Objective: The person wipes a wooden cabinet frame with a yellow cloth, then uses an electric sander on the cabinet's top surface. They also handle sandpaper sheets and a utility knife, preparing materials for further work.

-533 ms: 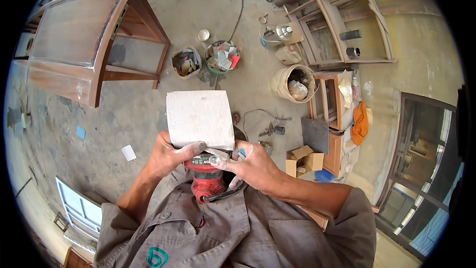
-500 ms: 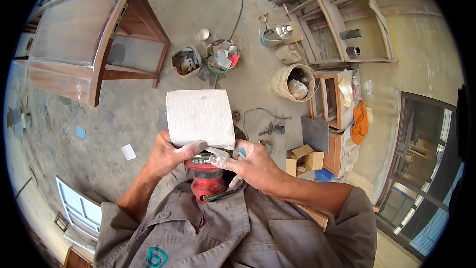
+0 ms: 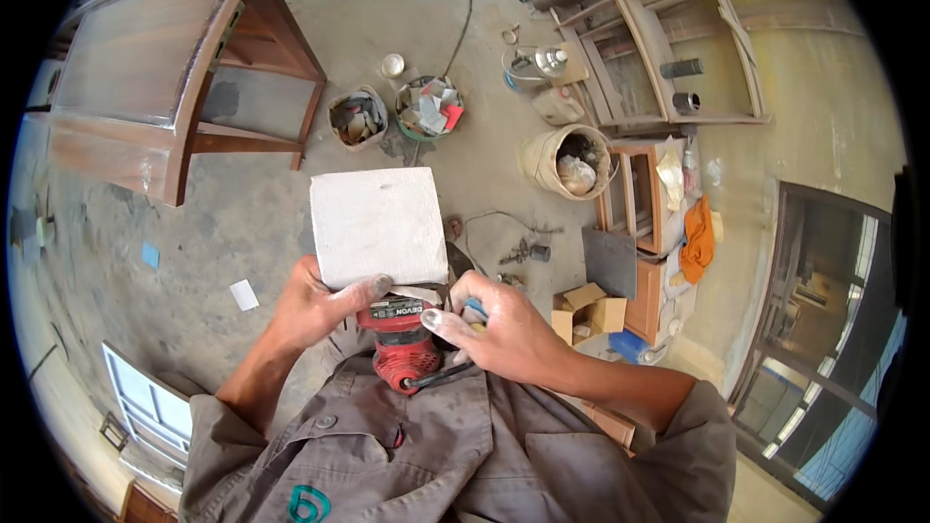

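A red orbital sander [image 3: 405,358] is held up in front of my chest, its black cord trailing from the lower end. A white square sheet of sandpaper [image 3: 378,228] covers its pad, facing up, with a folded edge near the body. My left hand [image 3: 325,300] grips the left side of the sander and paper, its dusty thumb pressed over the sheet's near edge. My right hand [image 3: 489,324] is curled closed just right of the sander, thumb near the housing. A bit of blue and yellow shows between its fingers; most of that thing is hidden.
A wooden furniture piece [image 3: 145,68] stands at far left. Beyond the sander sit two containers of sandpaper scraps [image 3: 429,108] and a large bucket [image 3: 565,163]. On the right are a cardboard box [image 3: 588,314], a wooden frame [image 3: 668,48] and an orange cloth [image 3: 697,244].
My right thumb has come off the sheet's folded edge and moved down beside the sander. The sander's paper-covered end has shifted slightly left. My left hand keeps its grip.
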`<state>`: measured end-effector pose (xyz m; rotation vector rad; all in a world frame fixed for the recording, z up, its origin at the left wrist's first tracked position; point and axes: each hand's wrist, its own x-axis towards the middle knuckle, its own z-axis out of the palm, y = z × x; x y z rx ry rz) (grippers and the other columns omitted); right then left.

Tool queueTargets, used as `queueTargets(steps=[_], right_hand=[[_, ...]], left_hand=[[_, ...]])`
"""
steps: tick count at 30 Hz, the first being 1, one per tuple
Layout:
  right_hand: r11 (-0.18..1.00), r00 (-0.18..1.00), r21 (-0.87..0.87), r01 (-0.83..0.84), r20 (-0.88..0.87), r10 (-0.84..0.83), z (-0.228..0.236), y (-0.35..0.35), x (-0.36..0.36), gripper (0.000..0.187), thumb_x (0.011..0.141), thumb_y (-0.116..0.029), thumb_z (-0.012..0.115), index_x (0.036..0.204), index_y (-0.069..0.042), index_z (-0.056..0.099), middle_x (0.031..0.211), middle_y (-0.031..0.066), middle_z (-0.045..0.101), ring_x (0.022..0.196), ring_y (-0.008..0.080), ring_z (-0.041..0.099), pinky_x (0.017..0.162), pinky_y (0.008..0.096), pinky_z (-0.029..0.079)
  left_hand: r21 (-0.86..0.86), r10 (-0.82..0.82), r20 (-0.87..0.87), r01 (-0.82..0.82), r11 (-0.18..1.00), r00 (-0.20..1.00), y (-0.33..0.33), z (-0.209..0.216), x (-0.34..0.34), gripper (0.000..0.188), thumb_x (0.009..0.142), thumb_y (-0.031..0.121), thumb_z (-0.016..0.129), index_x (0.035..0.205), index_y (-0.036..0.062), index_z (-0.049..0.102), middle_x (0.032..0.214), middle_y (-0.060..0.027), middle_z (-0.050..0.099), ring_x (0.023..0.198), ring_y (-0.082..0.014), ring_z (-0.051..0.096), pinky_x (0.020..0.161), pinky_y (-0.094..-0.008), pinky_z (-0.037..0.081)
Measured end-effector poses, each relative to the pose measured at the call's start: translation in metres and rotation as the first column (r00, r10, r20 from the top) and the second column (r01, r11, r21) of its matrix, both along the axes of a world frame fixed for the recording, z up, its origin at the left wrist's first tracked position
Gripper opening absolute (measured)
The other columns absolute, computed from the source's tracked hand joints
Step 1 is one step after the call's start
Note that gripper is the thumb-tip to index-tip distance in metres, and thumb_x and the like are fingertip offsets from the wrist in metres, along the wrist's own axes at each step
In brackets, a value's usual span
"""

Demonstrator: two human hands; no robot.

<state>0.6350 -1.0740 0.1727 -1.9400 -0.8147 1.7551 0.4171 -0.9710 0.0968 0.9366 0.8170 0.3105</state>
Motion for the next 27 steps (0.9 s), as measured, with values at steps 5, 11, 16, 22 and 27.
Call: queueTargets(steps=[5,11,16,22,27], right_hand=[[0.911,0.908,0.345,-0.225,0.413,0.068,0.008,0.013,0.02,0.033,0.088,-0.027,0.075,0.101,-0.007,0.053,0.068,0.0079,0.056,0.059,0.0202,0.058,0.056,0.0351,0.047],[0.553,0.687,0.47,-0.688,0.666,0.29,-0.008,0.04,0.006,0.022,0.087,-0.016,0.071,0.095,-0.005,0.053,0.075,0.0127,0.064,0.072,0.0336,0.065,0.065,0.0422,0.05],[0.542,0.692,0.473,-0.695,0.644,0.325,-0.013,0.056,0.013,0.014,0.095,-0.015,0.062,0.095,-0.004,0.053,0.071,0.0144,0.061,0.067,0.0356,0.063,0.063,0.0407,0.05],[0.799,0.929,0.476,-0.367,0.231,0.29,-0.069,0.108,0.013,0.013,0.103,-0.017,0.049,0.101,-0.004,0.052,0.071,0.0055,0.055,0.056,0.0127,0.054,0.052,0.0324,0.047],[0.837,0.911,0.434,-0.334,-0.08,0.405,-0.104,0.227,-0.104,0.014,0.104,-0.017,0.047,0.104,-0.004,0.05,0.073,0.0054,0.056,0.057,0.0123,0.055,0.05,0.0306,0.048]], left_hand=[[-0.051,0.051,-0.041,-0.053,0.997,0.998,0.002,-0.004,0.006,0.024,0.09,0.015,0.074,0.106,-0.0027,0.071,0.091,-0.0056,0.072,0.077,-0.0104,0.064,0.065,-0.0264,0.051],[-0.049,0.054,0.005,-0.053,0.997,0.999,0.005,-0.01,0.006,0.027,0.091,0.019,0.074,0.109,-0.0013,0.072,0.093,-0.0035,0.072,0.079,-0.0093,0.063,0.067,-0.0269,0.051],[-0.139,0.129,0.002,-0.127,0.982,0.992,0.005,-0.027,0.001,0.033,0.094,0.024,0.071,0.117,-0.0005,0.07,0.109,-0.0056,0.072,0.099,-0.0133,0.065,0.087,-0.0291,0.052],[-0.191,0.241,-0.031,-0.243,0.951,0.97,-0.006,-0.037,-0.014,0.048,0.092,0.024,0.074,0.13,-0.0017,0.061,0.124,-0.0096,0.068,0.116,-0.0178,0.061,0.102,-0.0349,0.046],[-0.059,0.376,-0.045,-0.378,0.924,0.926,-0.027,-0.042,-0.033,0.044,0.094,0.033,0.071,0.119,-0.0037,0.068,0.109,-0.0089,0.072,0.1,-0.0139,0.063,0.09,-0.0318,0.051]])
